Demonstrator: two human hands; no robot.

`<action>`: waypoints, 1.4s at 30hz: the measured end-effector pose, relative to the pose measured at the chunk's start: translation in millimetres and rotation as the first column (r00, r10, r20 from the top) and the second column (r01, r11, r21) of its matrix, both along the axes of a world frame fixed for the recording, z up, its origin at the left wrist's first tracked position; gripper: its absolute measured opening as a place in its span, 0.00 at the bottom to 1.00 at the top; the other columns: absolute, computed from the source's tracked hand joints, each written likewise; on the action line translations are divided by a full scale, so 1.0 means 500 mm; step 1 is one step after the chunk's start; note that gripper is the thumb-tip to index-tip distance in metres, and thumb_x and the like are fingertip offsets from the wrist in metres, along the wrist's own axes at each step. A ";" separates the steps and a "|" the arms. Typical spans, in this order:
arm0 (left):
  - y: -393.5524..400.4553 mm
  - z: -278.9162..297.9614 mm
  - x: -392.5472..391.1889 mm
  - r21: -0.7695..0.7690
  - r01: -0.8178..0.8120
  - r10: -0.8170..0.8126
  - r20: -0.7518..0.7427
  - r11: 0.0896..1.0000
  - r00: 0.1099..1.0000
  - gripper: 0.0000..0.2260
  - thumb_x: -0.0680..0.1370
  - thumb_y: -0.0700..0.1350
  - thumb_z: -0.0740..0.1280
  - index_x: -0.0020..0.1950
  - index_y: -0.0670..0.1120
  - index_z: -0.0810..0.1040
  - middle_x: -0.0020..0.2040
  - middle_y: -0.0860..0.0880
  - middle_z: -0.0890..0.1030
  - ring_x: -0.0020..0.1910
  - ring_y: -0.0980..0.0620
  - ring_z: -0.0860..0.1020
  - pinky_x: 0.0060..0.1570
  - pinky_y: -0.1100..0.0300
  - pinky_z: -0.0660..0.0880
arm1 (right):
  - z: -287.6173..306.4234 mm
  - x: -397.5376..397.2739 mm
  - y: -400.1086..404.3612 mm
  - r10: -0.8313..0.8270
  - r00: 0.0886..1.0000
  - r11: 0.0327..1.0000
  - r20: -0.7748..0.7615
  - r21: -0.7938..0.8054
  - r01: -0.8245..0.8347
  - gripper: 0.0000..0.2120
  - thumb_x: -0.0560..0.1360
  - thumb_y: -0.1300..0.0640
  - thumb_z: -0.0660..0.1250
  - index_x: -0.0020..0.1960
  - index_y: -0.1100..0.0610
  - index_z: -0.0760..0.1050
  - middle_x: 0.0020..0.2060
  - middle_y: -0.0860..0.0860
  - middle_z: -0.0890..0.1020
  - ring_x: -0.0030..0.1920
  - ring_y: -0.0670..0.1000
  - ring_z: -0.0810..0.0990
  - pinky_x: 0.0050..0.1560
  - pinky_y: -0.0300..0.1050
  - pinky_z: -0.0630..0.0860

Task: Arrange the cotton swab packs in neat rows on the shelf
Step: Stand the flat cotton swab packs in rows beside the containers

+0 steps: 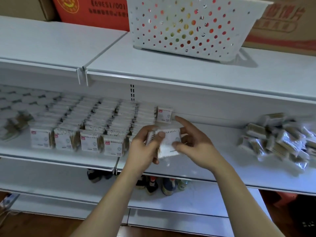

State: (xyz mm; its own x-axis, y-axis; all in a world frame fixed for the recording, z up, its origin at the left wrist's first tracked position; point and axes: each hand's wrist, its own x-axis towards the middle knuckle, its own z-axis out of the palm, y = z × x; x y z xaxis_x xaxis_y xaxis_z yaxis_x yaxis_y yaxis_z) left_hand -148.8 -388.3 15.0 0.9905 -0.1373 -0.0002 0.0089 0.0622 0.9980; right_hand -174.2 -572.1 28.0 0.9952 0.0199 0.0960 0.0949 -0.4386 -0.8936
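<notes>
Two hands were in my view, and both held cotton swab packs in front of the middle shelf [196,170]. I could not count surely how many packs were between them; I saw at least two, maybe more, because the picture was blurred there. The left hand [145,146] had its fingers curled around the held packs [168,142] from the left side, with the thumb lying on the front face near the top edge. The right hand [193,142] pinched the same bundle from the right: its thumb pressed on the front face low on the right, other fingers were behind the packs, and the index finger [181,121] stuck out straight toward the back wall, touching nothing.

One single pack [164,114] stood upright at the back of the shelf, just beyond that index finger and apart from it. To the left of the hands I counted four packs clearly in the front row [77,140], and a fifth was partly hidden behind the left hand. Behind this row stood many more rows; they were too blurred for me to count. At the right end of the same shelf lay one loose pile of packs [277,139], well apart from the hands, in no order.

One white perforated basket [191,28] stood on the upper shelf [171,65], and two printed cartons, a red carton [92,11] and an orange carton [282,26], were behind it.
</notes>
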 end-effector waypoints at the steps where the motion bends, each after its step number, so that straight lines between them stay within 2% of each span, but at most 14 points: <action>1: -0.003 0.000 0.002 0.004 -0.009 0.009 -0.010 1.000 1.000 0.04 0.82 0.45 0.66 0.55 0.48 0.79 0.37 0.48 0.82 0.28 0.49 0.78 0.24 0.57 0.77 | 0.007 0.007 -0.010 0.037 0.998 0.999 -0.048 -0.005 -0.038 0.29 0.74 0.59 0.73 0.65 0.31 0.73 0.49 0.40 0.82 0.46 0.47 0.83 0.48 0.45 0.81; 3: -0.009 -0.001 0.011 -0.012 -0.034 0.033 -0.061 0.999 0.998 0.08 0.84 0.44 0.61 0.56 0.50 0.80 0.41 0.47 0.84 0.32 0.49 0.81 0.26 0.55 0.79 | 0.013 0.027 -0.024 0.014 0.998 1.000 -0.064 0.014 -0.013 0.23 0.74 0.59 0.73 0.60 0.34 0.77 0.47 0.44 0.84 0.45 0.49 0.83 0.47 0.50 0.81; 6: -0.004 -0.011 0.030 -0.039 -0.100 0.095 -0.115 0.994 0.989 0.12 0.84 0.37 0.59 0.59 0.50 0.79 0.45 0.49 0.84 0.36 0.50 0.83 0.30 0.53 0.81 | -0.014 0.072 -0.046 -0.157 0.987 0.985 0.014 0.070 0.156 0.18 0.75 0.59 0.73 0.58 0.40 0.77 0.49 0.46 0.84 0.44 0.49 0.84 0.44 0.51 0.81; 10: 0.018 -0.027 0.053 -0.027 -0.157 0.152 -0.131 0.987 0.980 0.13 0.84 0.38 0.61 0.63 0.52 0.79 0.51 0.42 0.82 0.36 0.48 0.82 0.27 0.56 0.78 | -0.097 0.164 -0.061 -0.342 0.939 0.933 0.044 -0.105 0.345 0.17 0.75 0.57 0.71 0.61 0.43 0.75 0.50 0.45 0.82 0.45 0.48 0.83 0.41 0.39 0.77; 13: 0.032 -0.030 0.060 -0.037 -0.137 0.130 -0.146 0.990 0.981 0.15 0.83 0.38 0.63 0.64 0.54 0.79 0.48 0.40 0.82 0.33 0.47 0.80 0.26 0.56 0.77 | -0.151 0.231 -0.044 -0.349 0.931 0.894 0.112 -0.259 0.366 0.18 0.77 0.57 0.67 0.66 0.47 0.74 0.55 0.50 0.80 0.44 0.48 0.80 0.37 0.30 0.70; 17: 0.052 -0.032 0.070 -0.034 -0.121 0.115 -0.142 0.992 0.983 0.17 0.82 0.38 0.64 0.66 0.56 0.76 0.48 0.41 0.82 0.36 0.47 0.81 0.29 0.55 0.77 | -0.200 0.296 -0.020 -0.339 0.924 0.875 0.178 -0.302 0.379 0.19 0.77 0.58 0.67 0.68 0.51 0.71 0.58 0.54 0.79 0.50 0.56 0.82 0.49 0.44 0.77; 22: 0.074 -0.022 0.082 -0.031 -0.101 0.096 -0.123 0.994 0.988 0.17 0.81 0.38 0.65 0.67 0.53 0.76 0.52 0.35 0.79 0.39 0.45 0.82 0.30 0.55 0.78 | -0.228 0.329 -0.013 -0.327 0.916 0.856 0.233 -0.339 0.391 0.16 0.77 0.59 0.67 0.65 0.53 0.73 0.57 0.56 0.77 0.49 0.58 0.81 0.50 0.51 0.79; 26: 0.078 -0.018 0.089 -0.025 -0.076 0.072 -0.128 0.997 0.989 0.17 0.81 0.38 0.65 0.68 0.51 0.76 0.49 0.38 0.80 0.38 0.47 0.82 0.31 0.55 0.78 | -0.245 0.336 -0.017 -0.327 0.879 0.790 0.347 -0.410 0.456 0.16 0.75 0.59 0.69 0.62 0.54 0.76 0.59 0.57 0.74 0.56 0.62 0.76 0.50 0.56 0.80; 32: 0.073 -0.013 0.090 -0.016 -0.023 0.021 -0.113 1.000 0.993 0.14 0.82 0.38 0.64 0.67 0.48 0.75 0.38 0.54 0.83 0.37 0.51 0.82 0.33 0.53 0.80 | -0.236 0.333 -0.022 -0.348 0.881 0.782 0.321 -0.419 0.461 0.16 0.76 0.59 0.68 0.64 0.54 0.76 0.57 0.59 0.75 0.55 0.64 0.76 0.51 0.57 0.79; 34: 0.069 -0.012 0.090 -0.018 -0.002 0.000 -0.114 1.000 0.993 0.13 0.82 0.38 0.64 0.66 0.46 0.74 0.41 0.56 0.84 0.39 0.53 0.83 0.35 0.52 0.81 | -0.221 0.323 -0.024 -0.369 0.876 0.769 0.312 -0.426 0.476 0.19 0.76 0.57 0.68 0.66 0.53 0.75 0.60 0.59 0.73 0.57 0.63 0.75 0.52 0.55 0.79; 37: 0.060 -0.014 0.097 -0.010 0.021 -0.022 -0.101 1.000 0.995 0.11 0.81 0.37 0.65 0.62 0.48 0.77 0.49 0.50 0.85 0.48 0.48 0.84 0.43 0.50 0.83 | -0.176 0.286 -0.020 -0.469 0.842 0.809 0.267 -0.254 0.531 0.14 0.78 0.51 0.67 0.63 0.52 0.78 0.57 0.54 0.78 0.53 0.57 0.80 0.53 0.49 0.78; 39: 0.050 -0.017 0.105 0.050 0.018 -0.018 -0.015 0.999 1.000 0.12 0.76 0.38 0.68 0.57 0.51 0.80 0.54 0.50 0.84 0.54 0.50 0.83 0.50 0.50 0.81 | -0.119 0.240 -0.001 -0.468 0.883 0.883 -0.024 0.024 0.469 0.13 0.80 0.44 0.64 0.55 0.50 0.81 0.49 0.51 0.84 0.48 0.54 0.83 0.51 0.50 0.79; 41: 0.036 -0.017 0.106 0.150 0.007 -0.020 0.090 0.989 0.996 0.14 0.75 0.35 0.68 0.54 0.53 0.82 0.60 0.55 0.80 0.58 0.63 0.77 0.55 0.63 0.74 | -0.064 0.184 0.014 -0.227 0.908 0.884 -0.352 0.316 0.344 0.20 0.80 0.39 0.61 0.54 0.53 0.82 0.46 0.55 0.86 0.44 0.55 0.84 0.48 0.52 0.80; 42: 0.027 -0.017 0.103 0.180 -0.002 -0.023 0.138 0.984 0.990 0.15 0.76 0.32 0.68 0.53 0.52 0.82 0.62 0.57 0.78 0.58 0.70 0.73 0.55 0.69 0.71 | -0.046 0.158 0.018 -0.098 0.898 0.881 -0.429 0.383 0.279 0.21 0.80 0.39 0.61 0.56 0.54 0.82 0.47 0.57 0.86 0.44 0.57 0.84 0.48 0.52 0.81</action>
